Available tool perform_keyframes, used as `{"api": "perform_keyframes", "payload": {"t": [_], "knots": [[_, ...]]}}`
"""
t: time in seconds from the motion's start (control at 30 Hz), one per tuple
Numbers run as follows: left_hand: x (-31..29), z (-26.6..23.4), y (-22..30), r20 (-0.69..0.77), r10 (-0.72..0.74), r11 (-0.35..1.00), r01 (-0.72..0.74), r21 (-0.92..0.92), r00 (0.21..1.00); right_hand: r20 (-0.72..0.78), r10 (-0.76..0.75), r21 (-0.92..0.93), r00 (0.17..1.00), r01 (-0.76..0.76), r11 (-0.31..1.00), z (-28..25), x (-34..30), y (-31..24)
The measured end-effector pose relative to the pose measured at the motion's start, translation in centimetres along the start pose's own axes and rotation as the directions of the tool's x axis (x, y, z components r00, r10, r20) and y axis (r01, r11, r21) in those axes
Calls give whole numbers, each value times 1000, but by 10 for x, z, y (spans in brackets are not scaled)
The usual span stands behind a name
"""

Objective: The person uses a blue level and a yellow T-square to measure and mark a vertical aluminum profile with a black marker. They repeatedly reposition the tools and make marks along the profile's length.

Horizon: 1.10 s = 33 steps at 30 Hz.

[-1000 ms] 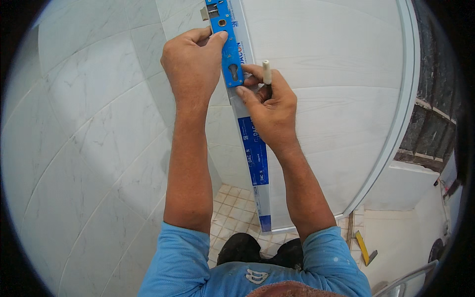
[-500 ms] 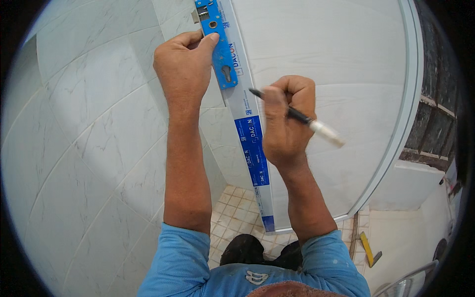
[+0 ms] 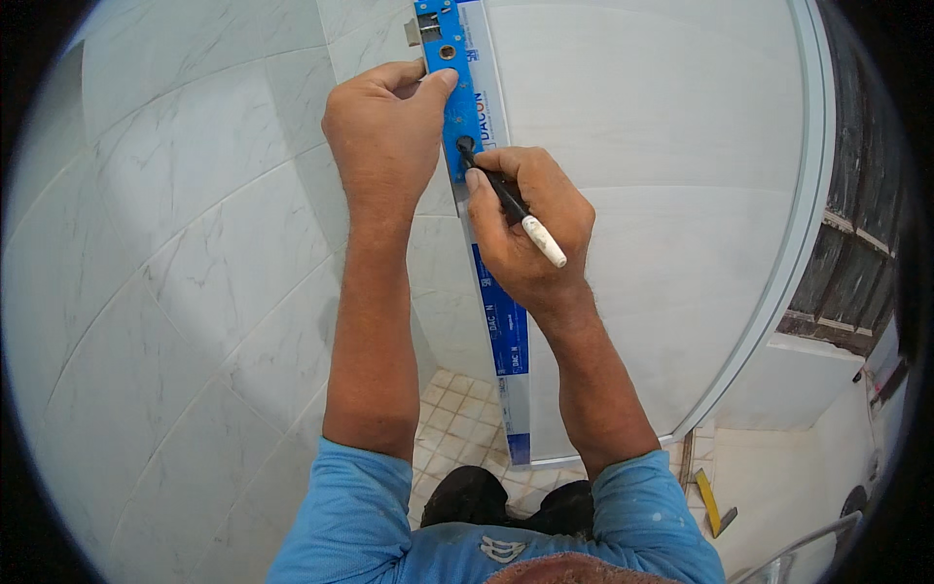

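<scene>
Since the right hand has its grip closed round a slim black marker with a white cap end, with the tip poked into the keyhole-shaped cutout of the blue plastic-covered lock template plate, I'd say the main risk here is the plate creeping while the line gets traced. The marker sits tilted, the white end pointing back toward the wrist and the tip just above the knuckles, right against the plate.

Just left of that grip, the left hand presses the plate flat against the narrow edge of the white door. Its fingers curl over the plate's left side and its thumb rests on the blue face, so it's a pinning hold rather than a full wrap. If that pressure eases off, I reckon the plate slides down the edge and the mark lands off.

Also, the glossy film looks slippery, so the tip could skid out of the cutout and scribble on the door.

Below the grips, the blue-and-white protective strip runs down the door edge toward the small beige floor tiles. Further out on the left is the white marble-look tiled wall, and a yellow-handled tool lies on the floor to the right, well apart from both hands.
</scene>
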<state>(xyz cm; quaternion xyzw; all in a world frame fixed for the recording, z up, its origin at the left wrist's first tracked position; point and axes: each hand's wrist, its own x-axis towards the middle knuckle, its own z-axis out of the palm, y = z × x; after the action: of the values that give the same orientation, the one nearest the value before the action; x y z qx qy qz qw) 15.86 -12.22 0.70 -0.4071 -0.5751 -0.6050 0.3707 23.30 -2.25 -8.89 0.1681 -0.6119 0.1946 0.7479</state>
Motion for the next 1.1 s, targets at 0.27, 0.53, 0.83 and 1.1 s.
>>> {"api": "perform_keyframes", "payload": {"t": [0.27,0.53,0.83,1.1], "knots": [[-1,1,-3,-28,38,999,-37,3,999,41,62,14,997,-63,998,2,9,-3],[-1,3,-1,-50,90,996,-90,13,995,61,-196,-227,979,204,952,8,10,-1],[-1,-1,-4,-73,104,995,-104,3,992,-48,5,-12,999,-5,1000,10,3,-13],[-2,-4,5,33,5,999,-7,51,999,-85,-253,-332,964,213,919,30,-38,8]]}}
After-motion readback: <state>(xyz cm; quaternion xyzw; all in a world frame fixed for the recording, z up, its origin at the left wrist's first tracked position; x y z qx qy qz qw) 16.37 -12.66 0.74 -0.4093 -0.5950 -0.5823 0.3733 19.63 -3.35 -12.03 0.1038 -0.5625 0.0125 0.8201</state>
